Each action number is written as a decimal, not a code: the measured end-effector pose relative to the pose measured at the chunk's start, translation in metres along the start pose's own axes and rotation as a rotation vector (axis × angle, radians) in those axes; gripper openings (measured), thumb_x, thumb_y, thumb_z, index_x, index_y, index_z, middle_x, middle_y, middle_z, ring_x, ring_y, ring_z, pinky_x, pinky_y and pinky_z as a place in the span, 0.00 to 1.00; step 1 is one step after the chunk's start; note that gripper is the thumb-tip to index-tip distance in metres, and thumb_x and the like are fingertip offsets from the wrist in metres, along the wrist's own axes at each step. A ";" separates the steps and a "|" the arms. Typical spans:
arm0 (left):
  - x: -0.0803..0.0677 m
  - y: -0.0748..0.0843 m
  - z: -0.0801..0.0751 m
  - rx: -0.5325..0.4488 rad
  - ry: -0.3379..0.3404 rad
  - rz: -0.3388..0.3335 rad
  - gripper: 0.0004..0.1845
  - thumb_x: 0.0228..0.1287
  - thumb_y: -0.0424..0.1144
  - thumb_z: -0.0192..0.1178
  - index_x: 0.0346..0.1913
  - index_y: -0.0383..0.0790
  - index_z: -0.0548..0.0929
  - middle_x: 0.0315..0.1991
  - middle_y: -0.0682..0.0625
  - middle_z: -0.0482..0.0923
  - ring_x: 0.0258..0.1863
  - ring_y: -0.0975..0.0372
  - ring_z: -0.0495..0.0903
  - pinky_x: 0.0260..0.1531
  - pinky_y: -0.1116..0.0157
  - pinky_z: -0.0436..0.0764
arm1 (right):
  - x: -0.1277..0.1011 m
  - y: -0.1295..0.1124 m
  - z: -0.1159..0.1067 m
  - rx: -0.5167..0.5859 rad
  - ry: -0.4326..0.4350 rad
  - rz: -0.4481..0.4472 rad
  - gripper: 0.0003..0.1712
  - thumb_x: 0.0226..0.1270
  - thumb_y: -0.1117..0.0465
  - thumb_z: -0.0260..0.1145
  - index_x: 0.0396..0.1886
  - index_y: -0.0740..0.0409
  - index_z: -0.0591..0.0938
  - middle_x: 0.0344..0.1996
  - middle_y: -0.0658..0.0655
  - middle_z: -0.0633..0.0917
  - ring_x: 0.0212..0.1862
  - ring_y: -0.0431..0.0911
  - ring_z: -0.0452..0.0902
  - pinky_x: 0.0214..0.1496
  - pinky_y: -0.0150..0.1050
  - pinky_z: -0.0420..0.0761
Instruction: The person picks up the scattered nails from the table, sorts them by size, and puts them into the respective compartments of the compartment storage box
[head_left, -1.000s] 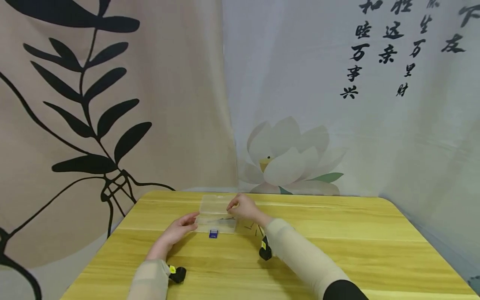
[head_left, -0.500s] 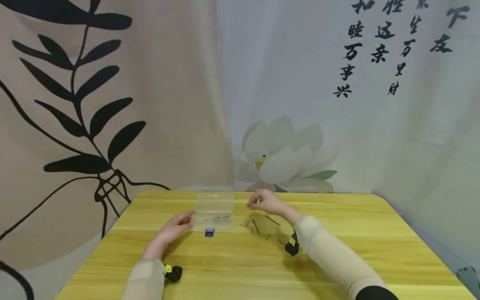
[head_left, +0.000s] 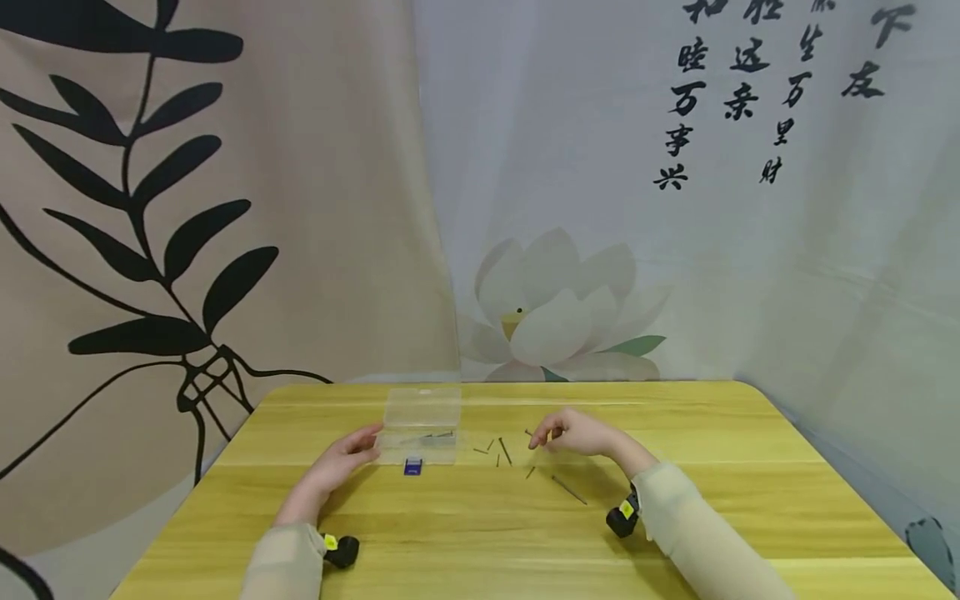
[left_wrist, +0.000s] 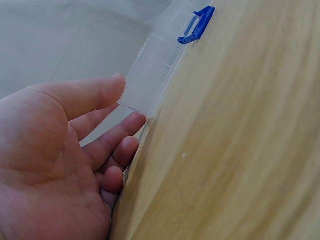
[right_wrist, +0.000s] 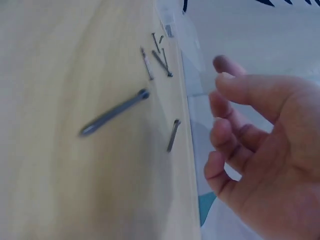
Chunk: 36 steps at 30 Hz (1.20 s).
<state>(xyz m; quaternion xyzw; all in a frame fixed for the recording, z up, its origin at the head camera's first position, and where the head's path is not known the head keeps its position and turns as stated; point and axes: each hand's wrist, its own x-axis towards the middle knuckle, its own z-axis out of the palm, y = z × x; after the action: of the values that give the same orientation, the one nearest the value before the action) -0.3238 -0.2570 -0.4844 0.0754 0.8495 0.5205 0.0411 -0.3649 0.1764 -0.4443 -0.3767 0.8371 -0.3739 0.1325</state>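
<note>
The person's left hand (head_left: 341, 457) is resting against the left end of the clear rectangular plastic box with a small blue latch (head_left: 420, 426), fingers relaxed and straight, thumb touching the box wall (left_wrist: 152, 75), not clamping it. The lid is standing open behind the tray, and a few thin dark nails (head_left: 429, 436) are already lying inside, just right of those fingertips.

The right hand (head_left: 577, 433) is hovering low over the yellow wooden table (head_left: 675, 500), fingers loosely curled toward each other; the wrist view shows nothing between them, so it is holding nothing.

About 6 dark steel nails (head_left: 504, 451) are lying loose on the table between the 2 hands, well left of the right fingertips, plus 1 longer nail (head_left: 568, 489) just below that hand. Judging from this, the sorting looks partly done: some nails boxed, roughly 7 left out, lid not yet closed.
</note>
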 end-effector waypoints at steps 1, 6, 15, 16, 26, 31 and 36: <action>0.000 0.000 0.000 -0.008 0.004 -0.005 0.28 0.71 0.36 0.56 0.71 0.35 0.65 0.67 0.29 0.62 0.68 0.38 0.59 0.64 0.42 0.59 | -0.004 0.002 0.001 0.010 -0.006 0.005 0.11 0.65 0.70 0.62 0.44 0.59 0.87 0.42 0.53 0.84 0.36 0.44 0.74 0.38 0.37 0.76; 0.000 -0.001 0.000 -0.025 0.001 -0.010 0.28 0.71 0.35 0.55 0.71 0.34 0.65 0.68 0.29 0.61 0.68 0.39 0.59 0.64 0.42 0.59 | -0.023 0.015 0.007 0.085 -0.023 0.043 0.11 0.63 0.70 0.64 0.44 0.60 0.86 0.43 0.54 0.85 0.40 0.44 0.76 0.40 0.35 0.78; 0.000 -0.002 0.002 -0.028 0.002 -0.011 0.28 0.71 0.35 0.55 0.71 0.34 0.64 0.67 0.30 0.63 0.67 0.40 0.61 0.64 0.43 0.61 | -0.034 0.024 0.017 0.101 -0.042 0.094 0.15 0.60 0.73 0.65 0.46 0.57 0.86 0.41 0.52 0.83 0.43 0.46 0.75 0.46 0.35 0.77; 0.000 -0.002 0.002 -0.028 0.002 -0.010 0.28 0.71 0.35 0.55 0.71 0.33 0.65 0.67 0.30 0.63 0.67 0.40 0.61 0.64 0.43 0.61 | -0.035 0.023 0.018 0.088 -0.041 0.100 0.16 0.60 0.73 0.65 0.46 0.56 0.87 0.42 0.51 0.82 0.44 0.46 0.74 0.46 0.36 0.76; 0.000 -0.001 -0.002 -0.020 -0.014 -0.005 0.28 0.72 0.36 0.54 0.72 0.34 0.63 0.68 0.29 0.61 0.67 0.40 0.59 0.64 0.43 0.61 | -0.031 0.023 0.020 0.020 -0.051 0.075 0.16 0.57 0.74 0.66 0.42 0.54 0.89 0.39 0.48 0.80 0.41 0.42 0.72 0.45 0.35 0.73; 0.002 -0.002 -0.002 -0.021 -0.030 -0.003 0.29 0.73 0.37 0.54 0.73 0.35 0.62 0.69 0.29 0.59 0.68 0.39 0.58 0.64 0.43 0.60 | -0.031 0.024 0.021 0.032 -0.033 0.091 0.13 0.57 0.72 0.68 0.40 0.55 0.89 0.36 0.49 0.79 0.38 0.42 0.70 0.43 0.35 0.72; 0.001 -0.002 -0.001 -0.031 -0.027 -0.010 0.29 0.72 0.38 0.55 0.73 0.35 0.62 0.68 0.29 0.60 0.67 0.39 0.59 0.63 0.42 0.61 | -0.033 0.024 0.019 0.050 -0.002 0.101 0.10 0.56 0.71 0.69 0.37 0.58 0.89 0.35 0.50 0.79 0.38 0.42 0.72 0.43 0.35 0.74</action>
<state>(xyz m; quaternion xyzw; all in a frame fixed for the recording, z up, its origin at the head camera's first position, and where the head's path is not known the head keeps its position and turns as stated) -0.3252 -0.2585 -0.4862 0.0778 0.8409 0.5325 0.0563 -0.3452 0.2010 -0.4769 -0.3308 0.8454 -0.3870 0.1615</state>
